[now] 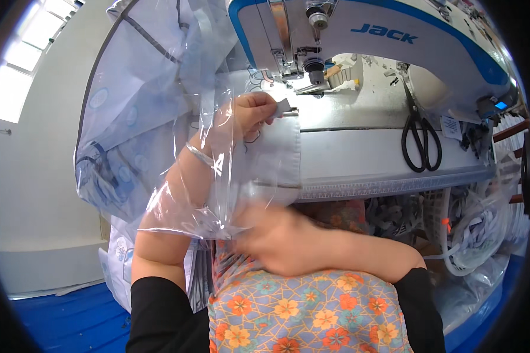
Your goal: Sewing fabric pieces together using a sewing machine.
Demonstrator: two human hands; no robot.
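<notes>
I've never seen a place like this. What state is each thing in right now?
Left hand: closed, pinching
Small grey piece: held at the left fingertips
Right hand: blurred, grip unclear
Clear plastic: creased, draped over the left forearm
White fabric: lying mostly flat
Black scissors: lying down, blades apparently closed
Sewing machine: small screen lit blue

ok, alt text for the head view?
A person's left hand pinches a small grey piece at a sewing machine, clear plastic draped over the forearm. The blurred right hand is by the plastic's lower edge; black scissors lie farther right.
</notes>
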